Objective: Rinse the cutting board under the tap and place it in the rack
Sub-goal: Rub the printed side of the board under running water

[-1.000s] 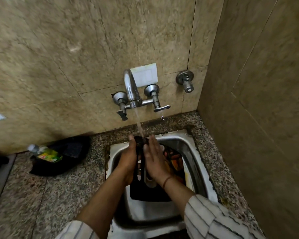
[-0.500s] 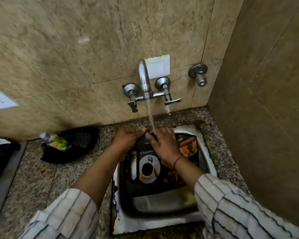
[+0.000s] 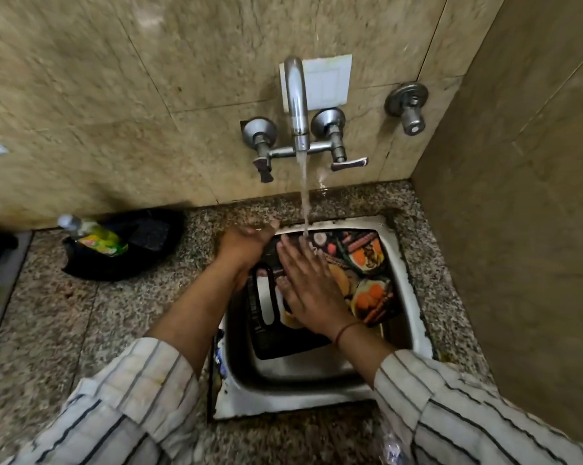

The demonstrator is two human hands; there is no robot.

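The cutting board (image 3: pixel 367 263), dark with printed food pictures and a slot handle, lies tilted inside the steel sink (image 3: pixel 406 297), directly below the tap (image 3: pixel 297 105). Water falls from the tap onto the board's far edge. The left hand (image 3: pixel 246 245) sits at the board's far left corner by the sink rim; its fingers seem curled around the edge, though blur makes the grip uncertain. The right hand (image 3: pixel 312 286) lies flat on the board's face, fingers spread open and pointing toward the stream. Left of the sink, on the granite counter (image 3: pixel 122 323), a black tray (image 3: pixel 139 250) holds a green-labelled bottle (image 3: pixel 95 236).
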